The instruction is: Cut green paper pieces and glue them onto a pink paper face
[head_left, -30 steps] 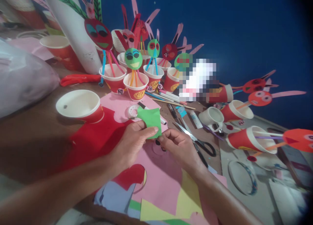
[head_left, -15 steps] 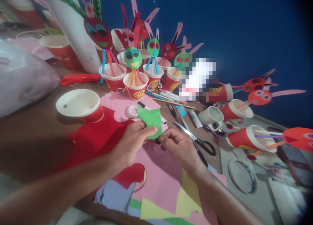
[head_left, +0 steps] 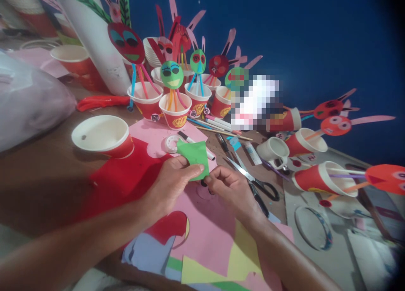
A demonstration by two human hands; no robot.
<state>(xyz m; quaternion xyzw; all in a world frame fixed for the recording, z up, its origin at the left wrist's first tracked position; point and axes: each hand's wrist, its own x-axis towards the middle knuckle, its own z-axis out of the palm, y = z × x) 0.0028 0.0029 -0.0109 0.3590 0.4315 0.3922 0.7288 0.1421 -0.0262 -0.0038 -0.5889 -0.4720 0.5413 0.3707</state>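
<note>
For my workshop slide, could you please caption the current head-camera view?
Left hand gripping green paper, right hand at its corner, scissors and red paper cups nearby.

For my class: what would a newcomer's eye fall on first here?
First, probably, the bright paper faces rising from red cups before the dark blue wall. Next, near the middle, the green paper in the left hand, the right hand at its lower corner. Black-handled scissors lie beside the right hand.

Scissors (head_left: 252,179), coloured paper (head_left: 198,155) and paper-cup puppets (head_left: 172,74) mark a craft workspace.
</note>
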